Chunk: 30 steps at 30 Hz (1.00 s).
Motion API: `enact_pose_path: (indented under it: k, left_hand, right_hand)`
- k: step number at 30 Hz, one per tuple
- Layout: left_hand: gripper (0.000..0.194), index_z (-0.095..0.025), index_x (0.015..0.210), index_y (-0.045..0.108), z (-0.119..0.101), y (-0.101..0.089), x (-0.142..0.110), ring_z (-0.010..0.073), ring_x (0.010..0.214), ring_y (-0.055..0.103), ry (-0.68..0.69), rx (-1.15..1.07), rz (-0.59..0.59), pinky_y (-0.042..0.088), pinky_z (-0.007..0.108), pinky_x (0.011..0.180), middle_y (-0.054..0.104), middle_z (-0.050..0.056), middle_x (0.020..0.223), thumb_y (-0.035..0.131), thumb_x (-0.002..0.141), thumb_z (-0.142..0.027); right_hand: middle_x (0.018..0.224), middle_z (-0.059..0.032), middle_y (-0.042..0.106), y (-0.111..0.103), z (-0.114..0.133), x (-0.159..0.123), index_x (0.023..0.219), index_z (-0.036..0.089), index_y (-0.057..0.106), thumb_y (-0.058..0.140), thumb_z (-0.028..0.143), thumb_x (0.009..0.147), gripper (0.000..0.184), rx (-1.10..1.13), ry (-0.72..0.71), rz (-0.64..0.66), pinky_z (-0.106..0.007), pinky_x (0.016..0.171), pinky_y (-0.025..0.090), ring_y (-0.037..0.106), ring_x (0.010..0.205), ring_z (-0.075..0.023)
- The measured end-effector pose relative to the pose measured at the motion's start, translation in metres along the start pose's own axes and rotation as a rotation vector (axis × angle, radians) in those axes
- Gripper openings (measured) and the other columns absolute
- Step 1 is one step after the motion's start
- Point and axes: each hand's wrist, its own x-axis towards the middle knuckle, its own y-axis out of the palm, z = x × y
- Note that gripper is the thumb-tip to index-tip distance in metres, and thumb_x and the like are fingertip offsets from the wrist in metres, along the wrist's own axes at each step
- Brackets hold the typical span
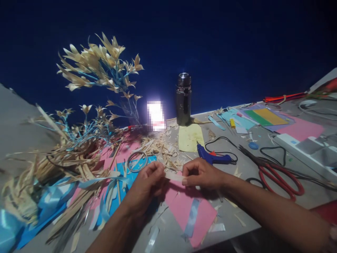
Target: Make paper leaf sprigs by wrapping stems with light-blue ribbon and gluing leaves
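Between my two hands a short pale strip of dried husk (174, 176) is stretched level above the table. My left hand (151, 178) pinches its left end, and my right hand (198, 173) pinches the right end with thumb and fingers. Below them lies a pink paper sheet (188, 211) with a light blue ribbon piece (192, 218) across it. Just beyond my right hand, a blue glue gun (214, 156) rests on its side, its nozzle over a yellow paper (191, 135). A roll of tape (137, 161) lies beyond my left hand.
Red-handled scissors (280, 177) and a white power strip (308, 154) lie at right, among cables. A dark flask (183, 100) stands at the back. Husk flowers (100, 66) on blue stems rise at left, above heaped dried husks (23, 193). Husk scraps (163, 151) litter the middle.
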Motion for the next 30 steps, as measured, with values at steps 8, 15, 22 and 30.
enact_pose_path:
  k: [8,15,22,30]
  left_hand:
    - [0.038,-0.016,0.069,0.058,0.003,0.0,-0.003,0.0027,0.041,0.029,-0.1,-0.027,0.059,0.017,0.015,0.039,0.045,-0.006,0.05,0.089,0.069,-0.039]
    - [0.038,-0.017,0.069,0.057,0.025,0.01,-0.001,0.0058,0.04,0.034,-0.056,-0.009,0.135,0.027,0.02,0.043,0.045,-0.007,0.045,0.085,0.075,-0.041]
    - [0.035,-0.016,0.067,0.061,0.018,0.01,-0.005,0.0085,0.043,0.043,-0.038,-0.097,0.193,0.038,0.022,0.047,0.051,-0.004,0.047,0.088,0.073,-0.037]
    - [0.03,-0.017,0.068,0.06,0.013,0.012,-0.005,0.009,0.041,0.046,-0.025,-0.131,0.164,0.038,0.021,0.045,0.051,-0.004,0.046,0.084,0.077,-0.031]
  right_hand:
    - [0.065,0.0019,0.065,-0.001,0.003,-0.001,0.076,0.014,0.067,0.084,0.038,0.071,0.03,0.024,-0.002,0.052,-0.021,0.054,0.04,0.057,0.057,-0.0098]
    - [0.069,0.0023,0.065,0.01,-0.006,0.001,0.082,0.015,0.064,0.092,0.038,0.067,0.039,0.185,-0.064,-0.018,-0.021,0.058,0.045,0.06,0.062,-0.0105]
    - [0.069,0.0019,0.065,0.0,0.001,0.0,0.074,0.014,0.063,0.095,0.037,0.06,0.041,0.227,-0.028,0.086,-0.018,0.05,0.04,0.055,0.054,-0.0076]
    - [0.083,-0.0022,0.069,-0.003,0.005,-0.002,0.087,0.015,0.066,0.091,0.044,0.067,0.043,0.254,-0.108,0.051,-0.02,0.053,0.044,0.06,0.062,-0.0104]
